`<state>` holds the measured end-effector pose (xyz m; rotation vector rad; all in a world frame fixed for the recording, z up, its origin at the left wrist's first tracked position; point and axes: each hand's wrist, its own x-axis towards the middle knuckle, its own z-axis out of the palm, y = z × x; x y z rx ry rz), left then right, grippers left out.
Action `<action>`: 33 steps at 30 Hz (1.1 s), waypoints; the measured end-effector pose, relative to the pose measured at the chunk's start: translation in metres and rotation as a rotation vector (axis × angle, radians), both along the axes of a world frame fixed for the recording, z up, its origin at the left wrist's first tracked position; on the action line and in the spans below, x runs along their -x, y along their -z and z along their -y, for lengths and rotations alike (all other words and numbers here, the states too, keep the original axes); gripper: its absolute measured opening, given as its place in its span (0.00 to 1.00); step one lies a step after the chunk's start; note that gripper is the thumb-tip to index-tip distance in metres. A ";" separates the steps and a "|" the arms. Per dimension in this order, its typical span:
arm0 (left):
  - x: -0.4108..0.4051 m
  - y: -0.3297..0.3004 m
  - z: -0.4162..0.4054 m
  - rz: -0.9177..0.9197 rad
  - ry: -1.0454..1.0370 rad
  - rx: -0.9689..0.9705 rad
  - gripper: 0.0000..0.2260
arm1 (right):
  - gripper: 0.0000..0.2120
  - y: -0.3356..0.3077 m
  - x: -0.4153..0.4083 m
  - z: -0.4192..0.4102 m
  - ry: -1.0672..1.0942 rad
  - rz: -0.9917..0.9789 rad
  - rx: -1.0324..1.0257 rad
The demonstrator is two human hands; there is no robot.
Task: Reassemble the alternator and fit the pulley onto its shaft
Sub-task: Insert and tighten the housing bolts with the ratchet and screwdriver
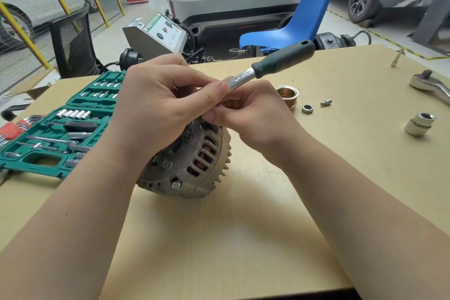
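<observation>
Centrally, above the grey alternator (192,161) lying on the tan surface (243,238), both hands meet around the steel end of a green-handled driver (280,61) that slants toward the upper right. The left hand (155,102) pinches its metal shank; the right hand (253,114) curls its fingers around something under the tip, hidden from view. Right of centre wait the brass pulley (287,96), a nut (307,108) and a large socket (419,124), untouched. Housing bolts seem to be the step in hand; next, the tip likely needs seating on a bolt. A green socket set (60,134) lies open at left.
</observation>
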<state>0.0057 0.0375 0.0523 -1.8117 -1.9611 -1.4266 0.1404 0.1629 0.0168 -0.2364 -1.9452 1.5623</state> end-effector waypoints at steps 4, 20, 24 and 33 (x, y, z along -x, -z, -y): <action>0.000 -0.001 0.000 0.006 0.009 0.019 0.05 | 0.09 0.005 -0.003 0.004 0.036 -0.024 0.024; -0.001 -0.002 0.002 0.067 0.015 0.015 0.08 | 0.09 0.001 0.004 0.007 -0.023 -0.053 0.138; -0.002 -0.001 0.002 0.081 0.011 0.014 0.08 | 0.11 0.000 -0.001 -0.002 -0.030 0.024 -0.021; -0.003 -0.001 0.003 0.050 0.004 0.001 0.07 | 0.08 0.004 0.002 0.004 0.086 0.014 -0.031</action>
